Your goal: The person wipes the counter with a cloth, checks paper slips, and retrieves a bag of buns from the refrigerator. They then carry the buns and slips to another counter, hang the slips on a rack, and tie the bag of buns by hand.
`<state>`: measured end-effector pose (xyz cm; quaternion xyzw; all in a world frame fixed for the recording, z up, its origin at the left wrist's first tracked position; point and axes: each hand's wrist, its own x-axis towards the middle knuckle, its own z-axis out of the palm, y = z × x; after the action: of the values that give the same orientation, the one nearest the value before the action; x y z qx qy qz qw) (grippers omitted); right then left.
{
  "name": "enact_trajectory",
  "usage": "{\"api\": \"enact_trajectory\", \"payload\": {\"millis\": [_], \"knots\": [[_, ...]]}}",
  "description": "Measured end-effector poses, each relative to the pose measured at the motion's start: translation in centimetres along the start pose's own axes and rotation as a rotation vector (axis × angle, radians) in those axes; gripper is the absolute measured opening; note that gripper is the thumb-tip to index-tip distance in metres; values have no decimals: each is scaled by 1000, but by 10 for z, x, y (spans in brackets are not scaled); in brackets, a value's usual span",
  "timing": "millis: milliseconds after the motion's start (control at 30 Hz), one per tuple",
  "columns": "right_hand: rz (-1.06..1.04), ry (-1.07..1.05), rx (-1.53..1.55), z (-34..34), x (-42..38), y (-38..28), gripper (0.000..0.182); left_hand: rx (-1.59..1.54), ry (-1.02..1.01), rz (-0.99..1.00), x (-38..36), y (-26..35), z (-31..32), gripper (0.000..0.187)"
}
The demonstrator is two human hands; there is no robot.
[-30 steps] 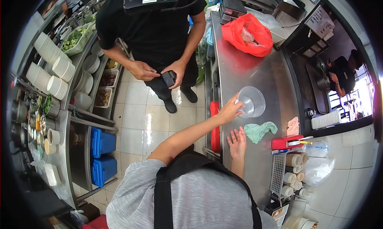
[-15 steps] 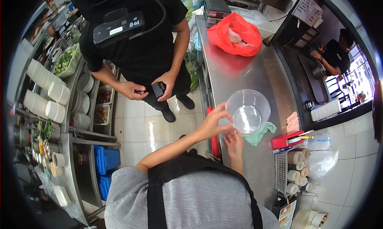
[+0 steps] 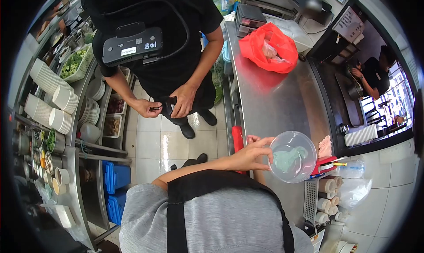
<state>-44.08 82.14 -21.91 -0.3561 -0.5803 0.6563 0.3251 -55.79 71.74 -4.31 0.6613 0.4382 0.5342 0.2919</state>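
Observation:
My left hand [image 3: 257, 154] pinches the rim of a clear round plastic bowl [image 3: 304, 172] at its left side. The bowl is over the steel counter [image 3: 282, 107], and a green cloth [image 3: 289, 158] shows through it. Behind my left hand is my right hand [image 3: 253, 139]; only a bit of its fingers shows, and what it touches is hidden. A red holder [image 3: 319, 168] with a yellow-tipped item lies just beyond the bowl's right edge, below a pink cloth [image 3: 325, 146].
An open red plastic bag [image 3: 269, 50] sits farther up the counter. Across the aisle a co-worker [image 3: 150, 41] in black holds a small black object. Bottles [image 3: 326, 194] stand in a grey basket at the right. Shelves with stacked bowls [image 3: 66, 101] line the left.
The bowl has moved right and nearer my body, now in front of the green cloth. My right hand, palm visible before, has slipped mostly behind my left. The view has shifted slightly.

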Motion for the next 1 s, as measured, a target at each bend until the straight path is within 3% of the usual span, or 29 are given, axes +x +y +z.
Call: {"api": "enact_trajectory", "payload": {"millis": [233, 400, 433, 633, 1000], "knots": [[-147, -81, -449, -14, 39, 31, 32, -124, 145, -122, 9, -7, -7, 23], [-160, -120, -667, -26, 54, 53, 33, 155, 349, -9, 20, -19, -22, 21], [-168, -54, -463, -20, 50, 48, 24, 199, 380, 17, 25, -20, -25, 21], [-323, 22, -409, -15, 51, 44, 24, 151, 363, 44, 35, -20, -23, 23], [-139, 1, -394, -10, 27, 0, 24, -4, 228, -203, -46, -11, -19, 26]]}}
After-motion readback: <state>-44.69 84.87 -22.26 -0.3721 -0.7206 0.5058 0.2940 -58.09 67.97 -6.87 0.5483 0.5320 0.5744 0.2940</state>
